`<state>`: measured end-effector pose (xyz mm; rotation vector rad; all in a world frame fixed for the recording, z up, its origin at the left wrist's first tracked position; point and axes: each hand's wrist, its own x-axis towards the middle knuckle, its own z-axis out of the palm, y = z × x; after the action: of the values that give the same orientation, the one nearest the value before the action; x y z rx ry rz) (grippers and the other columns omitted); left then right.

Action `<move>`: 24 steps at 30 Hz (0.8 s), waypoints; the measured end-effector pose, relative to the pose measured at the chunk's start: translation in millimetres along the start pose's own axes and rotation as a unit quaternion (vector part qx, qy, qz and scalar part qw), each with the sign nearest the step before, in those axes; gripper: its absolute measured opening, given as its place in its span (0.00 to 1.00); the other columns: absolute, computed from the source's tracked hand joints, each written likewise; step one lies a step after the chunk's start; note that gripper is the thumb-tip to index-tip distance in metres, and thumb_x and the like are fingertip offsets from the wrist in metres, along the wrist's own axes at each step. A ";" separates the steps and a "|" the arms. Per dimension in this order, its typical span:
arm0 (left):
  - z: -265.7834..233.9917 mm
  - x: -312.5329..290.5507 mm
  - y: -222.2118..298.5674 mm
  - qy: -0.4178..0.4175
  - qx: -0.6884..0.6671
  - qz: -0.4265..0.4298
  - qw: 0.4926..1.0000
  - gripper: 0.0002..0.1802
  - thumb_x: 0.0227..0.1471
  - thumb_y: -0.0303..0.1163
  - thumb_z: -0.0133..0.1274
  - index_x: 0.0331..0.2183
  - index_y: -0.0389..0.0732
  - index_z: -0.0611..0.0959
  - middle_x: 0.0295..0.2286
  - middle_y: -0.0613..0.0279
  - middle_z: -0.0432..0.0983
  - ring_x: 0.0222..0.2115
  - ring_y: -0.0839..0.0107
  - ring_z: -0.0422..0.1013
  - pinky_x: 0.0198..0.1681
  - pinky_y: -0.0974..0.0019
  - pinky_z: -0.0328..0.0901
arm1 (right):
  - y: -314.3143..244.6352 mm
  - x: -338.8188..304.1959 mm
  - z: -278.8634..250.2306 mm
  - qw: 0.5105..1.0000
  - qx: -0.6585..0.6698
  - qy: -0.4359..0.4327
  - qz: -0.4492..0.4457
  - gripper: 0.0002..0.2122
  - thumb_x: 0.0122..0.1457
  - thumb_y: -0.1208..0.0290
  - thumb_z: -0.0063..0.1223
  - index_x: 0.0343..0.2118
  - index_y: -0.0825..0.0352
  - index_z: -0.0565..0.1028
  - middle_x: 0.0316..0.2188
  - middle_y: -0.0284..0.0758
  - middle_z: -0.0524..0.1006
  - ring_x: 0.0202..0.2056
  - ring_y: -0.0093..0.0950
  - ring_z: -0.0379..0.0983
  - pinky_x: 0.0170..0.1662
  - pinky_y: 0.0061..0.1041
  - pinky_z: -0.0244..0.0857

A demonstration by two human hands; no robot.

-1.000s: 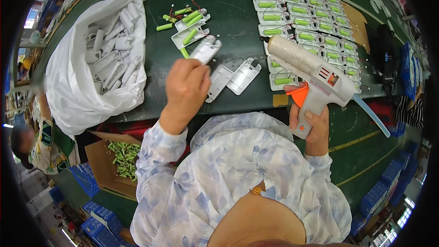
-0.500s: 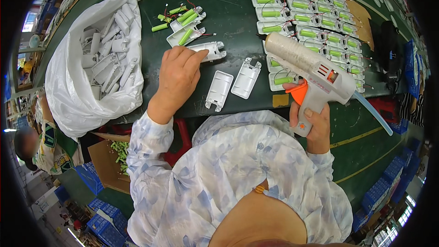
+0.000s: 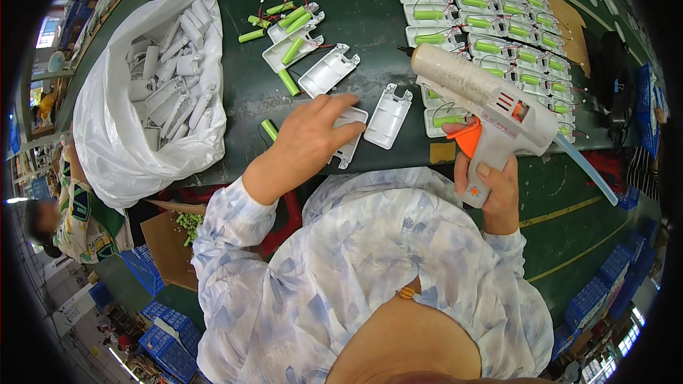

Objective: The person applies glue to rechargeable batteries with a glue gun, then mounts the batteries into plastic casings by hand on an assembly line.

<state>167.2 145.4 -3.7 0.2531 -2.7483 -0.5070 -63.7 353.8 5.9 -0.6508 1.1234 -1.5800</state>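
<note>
My right hand (image 3: 491, 183) grips a white glue gun (image 3: 501, 117) by its handle, with fingers at the orange trigger (image 3: 467, 139). The gun points up and left, its dark nozzle (image 3: 406, 50) near the rows of filled shells. My left hand (image 3: 307, 141) is over a white plastic shell (image 3: 350, 144), fingers apart and partly covering it; firm contact cannot be made out. To its right lies another open shell (image 3: 388, 118), and a third one (image 3: 329, 71) rests above. Loose green battery cells (image 3: 288, 82) lie near my left hand, one (image 3: 269, 129) beside the wrist.
A white sack (image 3: 92, 135) of white shells stands at the left. Wired green cells and shells (image 3: 292, 50) lie at the back. Rows of shells with green cells (image 3: 491, 21) fill the right. A cardboard box (image 3: 167, 249) sits below; another person (image 3: 89, 220) is at far left.
My left hand has let go of the upper shell and moved down and right to the lower one. Two green cells now show where the hand was. The glue gun is still held.
</note>
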 end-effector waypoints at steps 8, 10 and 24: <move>-14.1 -20.5 -6.3 -0.091 0.110 -0.121 0.982 0.11 0.38 0.27 0.61 0.29 0.39 0.79 0.31 0.59 0.75 0.32 0.58 0.73 0.31 0.58 0.69 | -0.2 -2.9 3.9 1.000 -0.002 0.002 0.006 0.30 0.52 0.67 0.54 0.56 0.78 0.62 0.53 0.55 0.72 0.22 0.24 0.73 0.26 0.22 0.67; -6.7 -30.6 -4.4 -0.091 0.115 -0.169 0.975 0.11 0.38 0.27 0.62 0.29 0.40 0.79 0.29 0.59 0.73 0.31 0.58 0.73 0.30 0.58 0.69 | 0.8 -2.7 2.7 1.000 0.001 0.001 0.006 0.30 0.52 0.67 0.54 0.56 0.78 0.62 0.52 0.55 0.72 0.22 0.24 0.73 0.26 0.22 0.67; -3.4 -18.2 -10.6 0.043 0.149 -0.240 0.958 0.08 0.42 0.31 0.61 0.19 0.41 0.79 0.22 0.58 0.71 0.24 0.57 0.72 0.25 0.57 0.67 | 1.2 -0.3 4.5 1.000 0.005 0.003 0.022 0.30 0.53 0.67 0.54 0.57 0.77 0.62 0.52 0.55 0.72 0.22 0.24 0.72 0.26 0.22 0.67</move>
<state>186.5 138.7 -10.0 1.0065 -2.6591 -0.1821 -59.3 352.6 6.8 -0.6118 1.1273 -1.5506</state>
